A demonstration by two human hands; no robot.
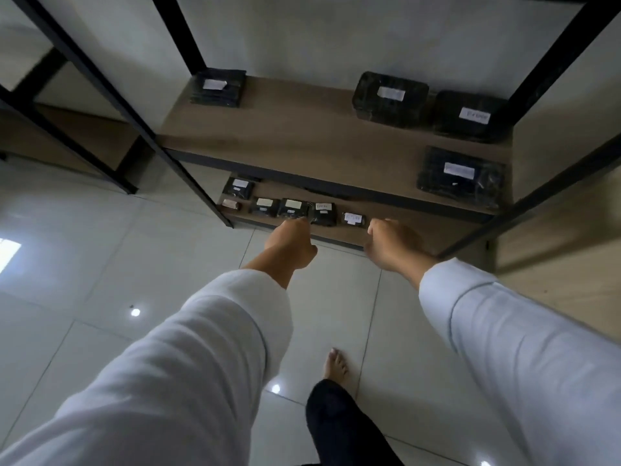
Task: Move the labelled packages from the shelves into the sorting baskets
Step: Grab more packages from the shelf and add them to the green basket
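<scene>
four packages [391, 99] on upper shelf [302, 136], six below

Ten labelled packages [392, 99], two shelves [302, 136], two hands [291, 245].

Glossy tiled floor [84, 264], pale wall [302, 35] — black-framed wooden shelving [302, 129]

White labels [474, 115] on black packages [469, 116]; writing blurred, seemingly illegible.
</scene>
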